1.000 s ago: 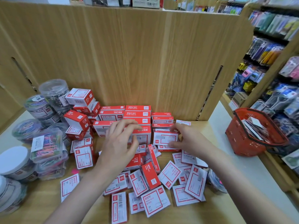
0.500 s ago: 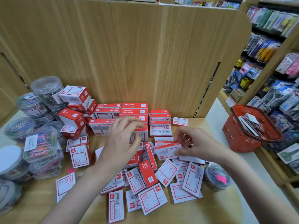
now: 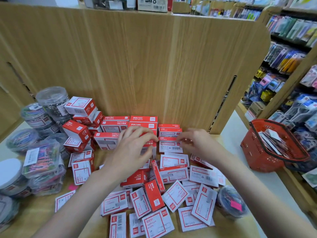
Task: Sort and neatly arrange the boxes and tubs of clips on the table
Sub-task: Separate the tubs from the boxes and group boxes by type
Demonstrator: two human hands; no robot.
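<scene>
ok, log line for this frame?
left hand: over stacked boxes, fingers spread | right hand: at small box stack | loose boxes: unsorted

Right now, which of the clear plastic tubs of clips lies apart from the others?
The clear round tub with a pink sticker, alone at the right of the scattered red-and-white boxes; all other tubs cluster at the left.

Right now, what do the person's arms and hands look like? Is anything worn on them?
Both arms are bare from the frame's bottom edge up to the wrists: no sleeve, watch or bracelet shows. The left hand has no ring or glove that I can see. The right hand is also ungloved; a small glint at one finger may be a ring, but it is too blurred to tell.
</scene>
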